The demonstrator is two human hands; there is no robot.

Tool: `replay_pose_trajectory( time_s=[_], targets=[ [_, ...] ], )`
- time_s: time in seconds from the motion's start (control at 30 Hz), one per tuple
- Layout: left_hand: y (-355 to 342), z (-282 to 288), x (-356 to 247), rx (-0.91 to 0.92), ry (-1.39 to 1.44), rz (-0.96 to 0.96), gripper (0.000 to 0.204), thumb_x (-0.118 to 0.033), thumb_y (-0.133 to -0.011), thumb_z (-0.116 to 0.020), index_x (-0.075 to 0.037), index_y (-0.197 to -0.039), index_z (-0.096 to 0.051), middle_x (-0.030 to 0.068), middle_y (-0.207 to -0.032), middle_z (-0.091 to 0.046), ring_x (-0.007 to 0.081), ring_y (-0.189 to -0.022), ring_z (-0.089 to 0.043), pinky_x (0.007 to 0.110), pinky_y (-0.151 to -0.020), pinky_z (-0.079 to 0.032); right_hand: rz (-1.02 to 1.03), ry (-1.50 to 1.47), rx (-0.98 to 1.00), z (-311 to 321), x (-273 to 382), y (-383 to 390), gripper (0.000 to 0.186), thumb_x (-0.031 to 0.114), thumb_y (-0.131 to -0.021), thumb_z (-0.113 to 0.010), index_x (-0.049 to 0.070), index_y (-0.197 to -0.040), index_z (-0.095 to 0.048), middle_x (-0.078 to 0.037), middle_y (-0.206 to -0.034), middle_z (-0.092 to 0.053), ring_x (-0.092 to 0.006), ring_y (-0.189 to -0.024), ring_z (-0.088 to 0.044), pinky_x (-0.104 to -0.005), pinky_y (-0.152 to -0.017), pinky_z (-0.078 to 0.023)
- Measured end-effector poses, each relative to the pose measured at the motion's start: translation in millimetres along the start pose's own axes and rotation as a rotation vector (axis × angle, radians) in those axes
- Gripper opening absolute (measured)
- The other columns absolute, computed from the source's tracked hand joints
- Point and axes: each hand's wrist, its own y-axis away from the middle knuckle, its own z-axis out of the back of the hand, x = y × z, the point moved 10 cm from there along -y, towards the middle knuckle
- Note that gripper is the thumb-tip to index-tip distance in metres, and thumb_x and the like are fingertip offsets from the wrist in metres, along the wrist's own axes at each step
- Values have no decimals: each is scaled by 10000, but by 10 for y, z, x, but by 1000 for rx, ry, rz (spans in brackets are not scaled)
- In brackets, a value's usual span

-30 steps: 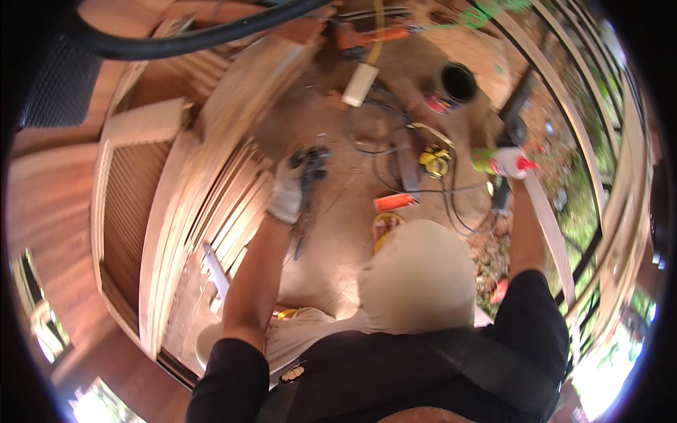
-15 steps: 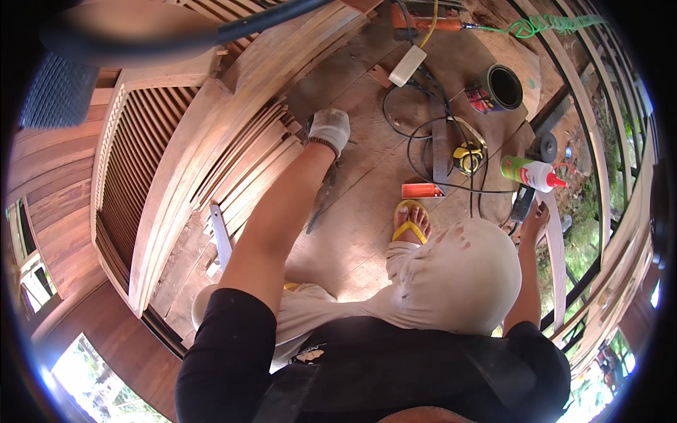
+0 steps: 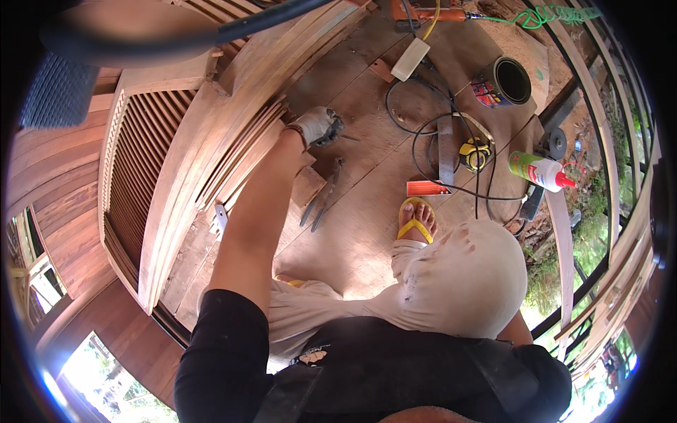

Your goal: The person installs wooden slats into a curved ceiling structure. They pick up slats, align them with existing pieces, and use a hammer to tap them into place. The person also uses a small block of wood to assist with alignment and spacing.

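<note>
My left hand [image 3: 315, 127], in a white work glove with dark grey patches, is low over the floor beside a stack of thin wooden strips [image 3: 247, 158]. Its fingers are curled in; what they hold, if anything, I cannot make out. Just nearer than this hand lies a dark pincer-like tool [image 3: 326, 197] with two long handles, beside a short wood block [image 3: 307, 185]. Only a bit of my right forearm [image 3: 518, 330] shows; my right knee hides the hand. A white-and-green glue bottle [image 3: 539, 171] with a red tip lies beyond that knee.
A curved slatted wooden piece [image 3: 151, 169] fills the left. On the floor are an open can [image 3: 511, 81], a yellow tape measure [image 3: 474, 154], looped black cable [image 3: 416, 134], an orange box [image 3: 427, 188] and a metal ruler [image 3: 446, 151]. An orange power tool [image 3: 430, 15] lies at the far side.
My left hand has shifted left and turned, uncovering more of the pincer-like tool. My right hand, earlier beside the black tool near the glue bottle, has drawn back behind the knee.
</note>
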Motion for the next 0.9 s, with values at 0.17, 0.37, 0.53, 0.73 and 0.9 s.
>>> replay_pose_trajectory(
  time_s=[0.17, 0.37, 0.53, 0.73, 0.9],
  targets=[
    [312, -8, -991, -474, -438, -20, 174, -224, -938, -662, -80, -964, -757, 194, -936, -748, 385, -868, -727, 464, -742, -564, 120, -163, 91, -281, 1050, -614, 188, 149, -937, -708, 37, -1087, -718, -113, -885, -714, -171, -774, -697, -324, -680, -546],
    [1176, 42, -1253, -522, -167, -306, 264, -315, -986, -645, -90, -1078, -750, 171, -906, -743, 386, -815, -699, 443, -756, -554, 364, -217, 311, -791, 2537, -1238, 210, 153, -930, -691, 21, -1094, -709, -150, -911, -720, -243, -772, -711, -347, -687, -544],
    [1508, 1069, -1150, -661, -485, -166, 264, -276, -1007, -597, -112, -1196, -682, 141, -1043, -705, 284, -914, -678, 401, -782, -548, 658, -26, 200, -877, 3041, -1820, 217, 224, -925, -663, 47, -1045, -698, -232, -955, -696, -404, -882, -702, -470, -756, -550],
    [2617, 2934, -377, -1277, -347, -174, 259, -343, -1004, -637, -134, -1068, -777, 98, -935, -776, 231, -866, -750, 379, -730, -568, 529, 31, 166, -1041, 2735, -1779, 210, 223, -930, -677, 51, -1048, -703, -201, -941, -707, -377, -865, -708, -462, -728, -550],
    [2518, 3349, 822, -1163, -95, -96, 297, -326, -1020, -651, -83, -1149, -760, 54, -972, -764, 152, -842, -690, 306, -751, -545, 462, 37, 439, -1297, 2501, -1265, 209, 222, -930, -682, 45, -1039, -704, -195, -940, -717, -364, -882, -719, -444, -743, -563]
  ],
)
